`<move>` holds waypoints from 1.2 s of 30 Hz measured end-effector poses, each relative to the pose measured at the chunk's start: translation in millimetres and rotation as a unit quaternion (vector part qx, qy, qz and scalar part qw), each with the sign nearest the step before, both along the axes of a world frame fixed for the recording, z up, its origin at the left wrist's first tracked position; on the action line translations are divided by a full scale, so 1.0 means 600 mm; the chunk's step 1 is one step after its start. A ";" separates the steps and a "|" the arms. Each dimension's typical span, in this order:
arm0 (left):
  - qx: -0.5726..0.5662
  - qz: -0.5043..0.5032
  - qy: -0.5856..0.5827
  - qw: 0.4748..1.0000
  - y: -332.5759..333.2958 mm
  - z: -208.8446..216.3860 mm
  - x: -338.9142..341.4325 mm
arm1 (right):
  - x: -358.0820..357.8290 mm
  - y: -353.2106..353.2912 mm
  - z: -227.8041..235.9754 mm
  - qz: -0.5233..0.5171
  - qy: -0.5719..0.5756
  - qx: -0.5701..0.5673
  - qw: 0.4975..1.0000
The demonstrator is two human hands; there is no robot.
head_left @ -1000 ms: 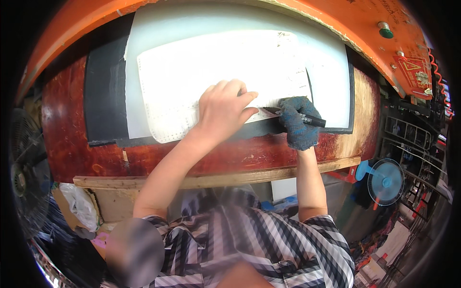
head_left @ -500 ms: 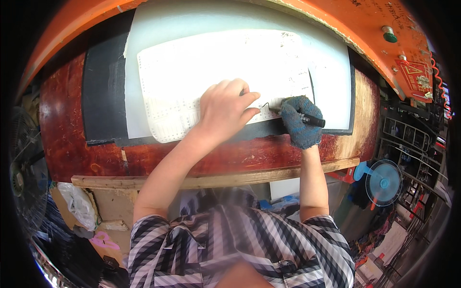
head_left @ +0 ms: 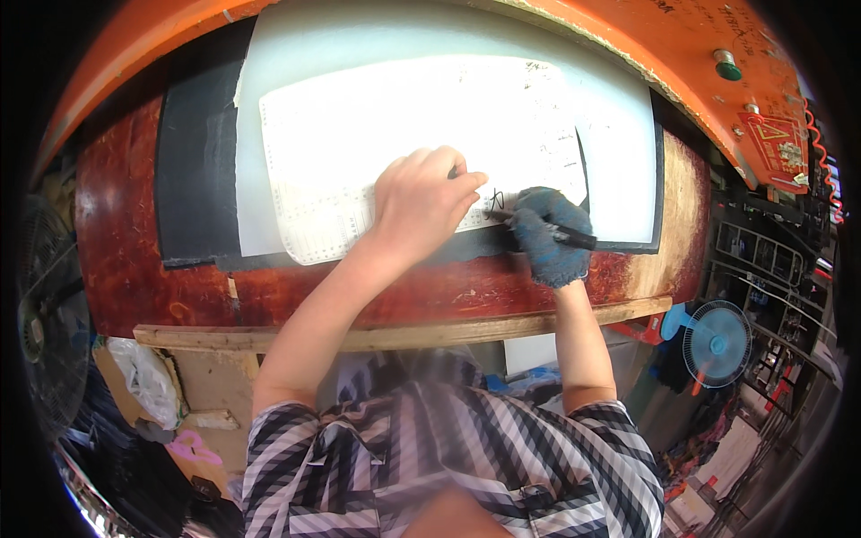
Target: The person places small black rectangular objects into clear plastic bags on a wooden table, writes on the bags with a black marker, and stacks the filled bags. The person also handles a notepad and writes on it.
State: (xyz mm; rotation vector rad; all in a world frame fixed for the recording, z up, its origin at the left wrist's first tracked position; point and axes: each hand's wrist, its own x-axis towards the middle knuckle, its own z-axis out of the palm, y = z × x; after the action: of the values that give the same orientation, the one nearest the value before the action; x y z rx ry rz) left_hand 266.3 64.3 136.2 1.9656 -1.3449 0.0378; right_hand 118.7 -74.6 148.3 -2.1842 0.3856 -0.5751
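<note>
A white printed paper sheet (head_left: 359, 125), marked with small text and handwriting, lies on a larger pale sheet (head_left: 619, 170). My right hand (head_left: 553, 235), in a grey-blue knitted glove, grips a black marker pen (head_left: 576, 238), its tip end at the paper's near right edge beside fresh dark strokes. My bare left hand (head_left: 420, 202) rests on the paper's near edge, its fingers curled in. A small dark bit shows between thumb and fingers; I cannot make out what it is.
A dark mat (head_left: 193, 170) lies beneath the sheets on the reddish wooden table (head_left: 377, 291), edged by a wooden strip (head_left: 430, 335). Across the back runs an orange machine frame (head_left: 664, 45) with a green button (head_left: 727, 70). A blue fan (head_left: 717, 342) stands at right, a dark fan (head_left: 45, 332) at left.
My right hand and the marker have moved slightly left and nearer me. More dark strokes show on the paper. My left hand stays nearly in place, its thumb drawn closer to the fingers.
</note>
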 end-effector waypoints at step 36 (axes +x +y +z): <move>0.055 -0.009 -0.005 0.998 -0.002 0.006 -0.001 | -0.013 -0.007 -0.002 -0.187 0.031 0.039 0.981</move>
State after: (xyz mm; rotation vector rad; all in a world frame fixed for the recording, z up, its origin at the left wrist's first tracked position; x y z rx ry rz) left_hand 265.8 62.9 139.8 2.0468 -1.3975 -0.0367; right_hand 111.1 -78.6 147.0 -2.0685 0.8508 -0.6821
